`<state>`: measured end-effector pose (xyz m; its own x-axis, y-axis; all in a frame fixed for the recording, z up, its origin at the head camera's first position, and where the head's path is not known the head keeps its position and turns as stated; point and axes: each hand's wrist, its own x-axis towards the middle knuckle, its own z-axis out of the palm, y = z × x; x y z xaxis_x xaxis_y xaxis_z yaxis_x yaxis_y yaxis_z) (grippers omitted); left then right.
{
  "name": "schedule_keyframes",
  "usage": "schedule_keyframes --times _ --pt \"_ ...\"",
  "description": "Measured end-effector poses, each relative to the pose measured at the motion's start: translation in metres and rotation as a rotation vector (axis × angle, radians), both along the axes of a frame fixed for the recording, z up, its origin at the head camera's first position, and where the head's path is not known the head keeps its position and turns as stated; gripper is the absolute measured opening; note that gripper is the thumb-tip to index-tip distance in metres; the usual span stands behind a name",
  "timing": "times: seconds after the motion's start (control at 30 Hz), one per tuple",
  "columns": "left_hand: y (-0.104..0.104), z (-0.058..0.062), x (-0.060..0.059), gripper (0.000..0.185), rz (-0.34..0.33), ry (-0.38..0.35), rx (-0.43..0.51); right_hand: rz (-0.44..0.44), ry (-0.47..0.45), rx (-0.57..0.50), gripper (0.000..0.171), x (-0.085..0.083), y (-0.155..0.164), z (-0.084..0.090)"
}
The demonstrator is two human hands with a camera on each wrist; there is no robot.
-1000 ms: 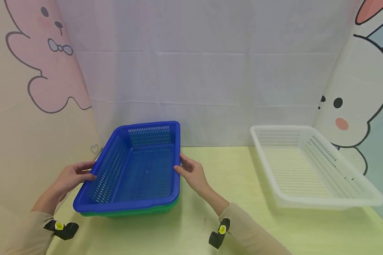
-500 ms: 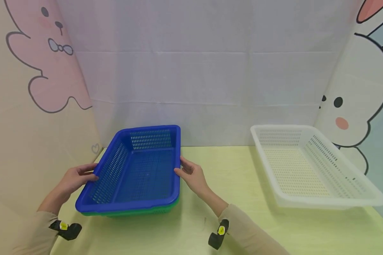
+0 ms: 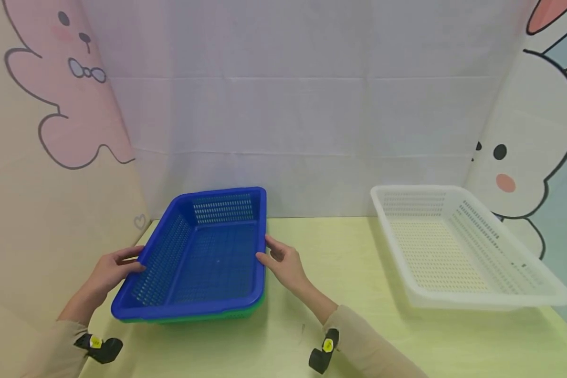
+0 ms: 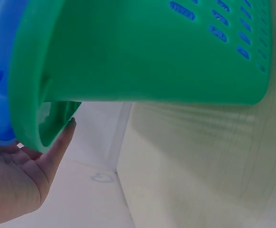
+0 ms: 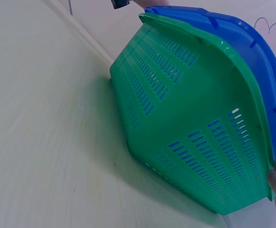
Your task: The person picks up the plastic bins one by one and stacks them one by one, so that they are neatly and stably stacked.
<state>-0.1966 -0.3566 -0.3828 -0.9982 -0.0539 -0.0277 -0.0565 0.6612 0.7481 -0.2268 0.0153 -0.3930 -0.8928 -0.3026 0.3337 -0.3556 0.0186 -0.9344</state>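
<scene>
A blue plastic basket [image 3: 189, 310] is nested in a green basket [image 5: 202, 90] of similar shape at the left of the table. My left hand [image 3: 107, 272] holds the left rim, thumb over the blue edge. In the left wrist view, a fingertip reaches under the green rim [image 4: 26, 95]. On the opposite side my right hand [image 3: 287, 265] pinches the right rim, its thumb on top and other fingers along the outside. Nothing lies inside the blue basket. From the head view, most of the green basket is hidden.
A white perforated basket [image 3: 486, 299] stands on the pale yellow table [image 3: 326, 241] at the right. Behind the table hangs a white cloth [image 3: 283, 121]. Cartoon-printed cloths flank both sides.
The blue basket has sunk lower, its far rim dropping, and now sits deeper in the green one. My left hand has shifted slightly right and down with it; both hands keep their hold.
</scene>
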Motion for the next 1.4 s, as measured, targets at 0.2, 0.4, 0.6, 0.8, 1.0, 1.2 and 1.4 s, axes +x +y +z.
schedule_keyframes --times 0.2,0.4,0.6,0.8,1.0,1.2,1.4 --pt "0.001 -0.003 0.0 0.06 0.01 -0.004 0.014 -0.03 -0.016 0.003 0.049 0.002 -0.001 0.001" --pt "0.0 -0.005 0.0 0.061 0.011 -0.012 0.02 -0.043 -0.004 0.016 0.048 0.004 0.0 -0.004" --pt "0.0 -0.006 0.0 0.062 0.013 -0.028 0.02 -0.05 -0.074 -0.033 0.05 -0.003 -0.002 -0.018" --pt "0.001 -0.007 0.0 0.062 0.018 -0.033 0.028 0.002 -0.182 -0.151 0.05 -0.016 -0.007 -0.041" --pt "0.003 -0.008 -0.001 0.062 0.027 -0.039 0.019 0.007 -0.188 -0.176 0.047 -0.014 -0.006 -0.042" --pt "0.005 -0.008 -0.004 0.064 0.019 -0.047 0.021 0.015 -0.18 -0.164 0.048 -0.014 -0.002 -0.041" --pt "0.01 -0.006 -0.007 0.065 0.002 -0.051 0.041 0.005 -0.164 -0.143 0.048 -0.017 0.003 -0.043"
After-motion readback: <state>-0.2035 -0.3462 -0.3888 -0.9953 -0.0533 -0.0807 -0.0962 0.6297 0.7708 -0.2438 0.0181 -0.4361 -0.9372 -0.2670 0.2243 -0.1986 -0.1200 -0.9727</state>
